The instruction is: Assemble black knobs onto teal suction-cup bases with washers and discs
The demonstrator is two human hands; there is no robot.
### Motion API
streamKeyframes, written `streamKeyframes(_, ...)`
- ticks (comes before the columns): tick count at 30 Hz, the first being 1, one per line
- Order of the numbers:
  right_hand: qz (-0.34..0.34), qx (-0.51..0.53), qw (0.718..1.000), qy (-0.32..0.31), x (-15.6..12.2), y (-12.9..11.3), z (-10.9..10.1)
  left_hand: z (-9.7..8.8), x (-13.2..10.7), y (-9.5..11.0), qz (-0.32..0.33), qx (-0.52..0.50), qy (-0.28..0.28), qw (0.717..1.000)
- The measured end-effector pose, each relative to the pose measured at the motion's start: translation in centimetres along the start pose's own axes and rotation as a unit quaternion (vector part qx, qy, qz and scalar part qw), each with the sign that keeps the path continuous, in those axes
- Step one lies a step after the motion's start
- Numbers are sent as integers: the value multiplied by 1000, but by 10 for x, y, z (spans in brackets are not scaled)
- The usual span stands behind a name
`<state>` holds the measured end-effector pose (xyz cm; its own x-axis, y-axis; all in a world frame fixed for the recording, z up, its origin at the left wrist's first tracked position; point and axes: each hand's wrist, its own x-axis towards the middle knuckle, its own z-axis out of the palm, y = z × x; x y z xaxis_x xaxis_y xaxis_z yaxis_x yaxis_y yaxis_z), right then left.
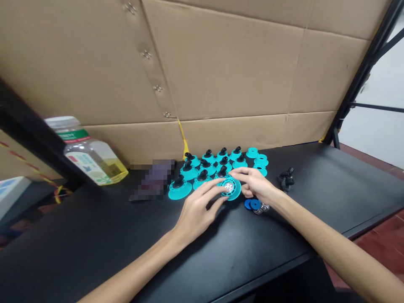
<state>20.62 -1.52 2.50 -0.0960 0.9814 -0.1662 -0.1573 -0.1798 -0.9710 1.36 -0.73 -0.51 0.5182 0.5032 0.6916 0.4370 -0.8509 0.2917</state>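
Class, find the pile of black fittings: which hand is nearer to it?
Right hand, just left of the black fittings, not touching them; the left hand is farther left, beyond the teal disc.

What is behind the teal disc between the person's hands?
Rows of teal bases topped with black fittings stand behind the disc; the nearest base's lower edge is hidden by it.

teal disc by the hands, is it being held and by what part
yes, the left hand and right hand hold the teal plastic disc by its rim, fingertips on opposite sides
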Motion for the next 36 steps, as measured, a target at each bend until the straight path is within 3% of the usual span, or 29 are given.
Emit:
streamKeyframes(4,16,8,1000,-14,0,-1,0,0,0,1,-1,7,-6,1000)
streamKeyframes(13,0,-35,999,18,0,1,3,1,0,0,7,13,-2,1000)
streamKeyframes(20,-72,-161,984,37,5,8,-2,3,-1,-1,-11,35,-9,999)
streamKeyframes(24,-161,-316,933,59,5,7,-5,3,-1,-2,-23,57,-41,997)
streamKeyframes(28,-263,-457,839,133,1,-2,-13,3,0,-2,-20,68,-97,993)
streamKeyframes(30,-287,-493,805,163,0,-8,-20,3,0,-2,-20,69,-102,992)
streamKeyframes(36,-301,-513,769,234,0,-24,-44,3,1,-1,-26,67,-104,992)
